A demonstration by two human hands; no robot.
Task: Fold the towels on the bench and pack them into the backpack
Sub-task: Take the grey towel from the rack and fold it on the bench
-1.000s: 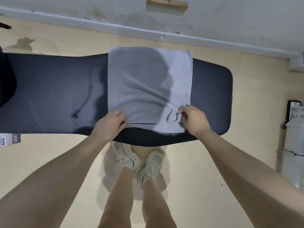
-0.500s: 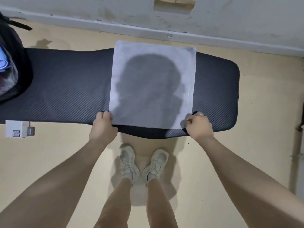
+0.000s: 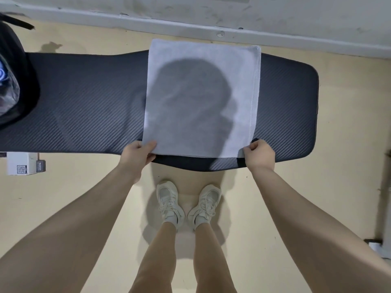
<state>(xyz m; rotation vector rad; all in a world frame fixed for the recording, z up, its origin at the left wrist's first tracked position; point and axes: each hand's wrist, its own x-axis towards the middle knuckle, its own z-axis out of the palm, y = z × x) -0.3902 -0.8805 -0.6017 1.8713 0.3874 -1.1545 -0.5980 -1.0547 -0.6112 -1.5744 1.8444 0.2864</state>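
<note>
- Now: broad dark table point(image 3: 84, 106), narrow under the cloth; could let an overhanging far edge slide off during the next fold.
- Backpack point(image 3: 14, 81) open at far left, well apart; could see a loose bundle unravel on the carry.
- Grey towel point(image 3: 201, 98) flat across the table, right edges showing uneven layers; risks a crooked fold.
- Left grip point(image 3: 137, 154) pinching near-left corner, right grip point(image 3: 259, 155) pinching near-right; uneven lift could skew it.

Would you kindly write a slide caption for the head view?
Both hands, left hand and right hand, pinch the near corners of a grey towel spread across the black bench.
</note>
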